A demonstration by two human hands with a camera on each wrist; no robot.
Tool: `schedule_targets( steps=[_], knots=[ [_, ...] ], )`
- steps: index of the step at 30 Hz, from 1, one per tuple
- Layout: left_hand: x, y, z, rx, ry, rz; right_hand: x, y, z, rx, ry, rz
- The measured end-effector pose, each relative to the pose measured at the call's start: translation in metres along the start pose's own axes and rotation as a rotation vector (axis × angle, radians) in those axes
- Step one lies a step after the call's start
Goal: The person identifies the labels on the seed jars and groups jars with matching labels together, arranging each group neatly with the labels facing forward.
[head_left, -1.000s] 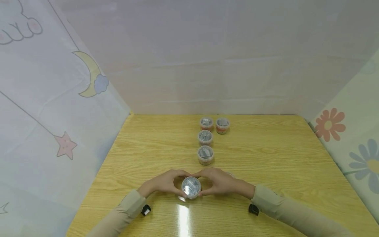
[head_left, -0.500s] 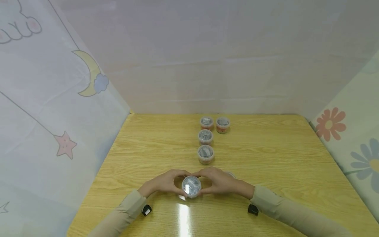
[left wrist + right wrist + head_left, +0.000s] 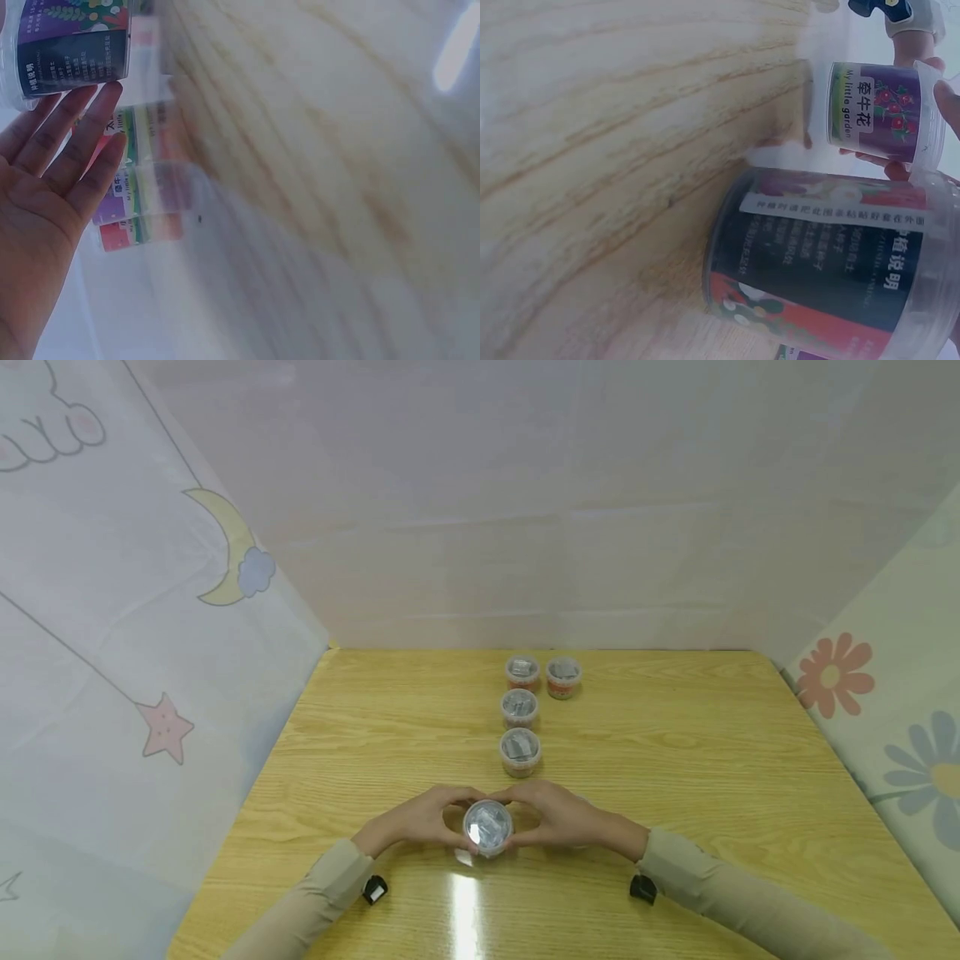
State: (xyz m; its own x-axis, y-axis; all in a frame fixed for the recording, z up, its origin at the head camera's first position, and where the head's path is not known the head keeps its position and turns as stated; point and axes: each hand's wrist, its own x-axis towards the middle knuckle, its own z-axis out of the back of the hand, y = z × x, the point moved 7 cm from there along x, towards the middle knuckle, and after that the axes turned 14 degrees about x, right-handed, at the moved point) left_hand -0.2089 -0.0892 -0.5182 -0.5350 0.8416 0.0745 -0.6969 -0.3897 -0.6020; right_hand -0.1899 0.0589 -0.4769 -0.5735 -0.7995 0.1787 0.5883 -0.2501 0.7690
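Yellowish wood-grain table (image 3: 675,735) before pale walls (image 3: 600,560) with a cartoon moon (image 3: 232,522), star (image 3: 167,729) and flowers (image 3: 830,676).

Left hand (image 3: 426,817), right hand (image 3: 558,816), both curved inward

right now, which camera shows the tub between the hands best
The right wrist view: it shows most of the tub from the side, with "My little garden" readable on the purple label. The head view mainly shows its lid from above; the left wrist view cuts it off at the top-left corner.

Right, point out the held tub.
In the head view, the held tub is low near the centre, between both hands, below the column of tubs.
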Motion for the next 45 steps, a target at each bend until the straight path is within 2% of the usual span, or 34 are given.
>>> schedule_targets(
  steps=[7,16,21,29,34,40,45],
  knots=[
    [0.004,-0.002,0.005,0.025,-0.008,-0.008,0.0,0.002,0.005,0.071,0.0,0.023],
    [0.01,-0.005,0.009,0.016,-0.029,-0.02,-0.003,0.0,0.01,0.112,-0.021,-0.015],
    [0.012,-0.005,0.009,-0.003,-0.023,-0.007,-0.005,0.0,0.013,0.117,-0.031,0.002],
    [0.017,-0.01,0.014,0.002,-0.041,-0.03,-0.007,-0.002,0.016,0.154,-0.054,0.051],
    [0.019,-0.013,0.015,0.012,-0.051,-0.042,-0.009,0.002,0.019,0.149,-0.064,0.082],
    [0.021,-0.016,0.016,0.03,-0.044,-0.04,-0.011,0.007,0.021,0.116,-0.078,0.067],
    [0.024,-0.017,0.017,0.034,-0.039,-0.037,-0.011,0.027,0.029,0.13,-0.079,0.075]
  ],
)
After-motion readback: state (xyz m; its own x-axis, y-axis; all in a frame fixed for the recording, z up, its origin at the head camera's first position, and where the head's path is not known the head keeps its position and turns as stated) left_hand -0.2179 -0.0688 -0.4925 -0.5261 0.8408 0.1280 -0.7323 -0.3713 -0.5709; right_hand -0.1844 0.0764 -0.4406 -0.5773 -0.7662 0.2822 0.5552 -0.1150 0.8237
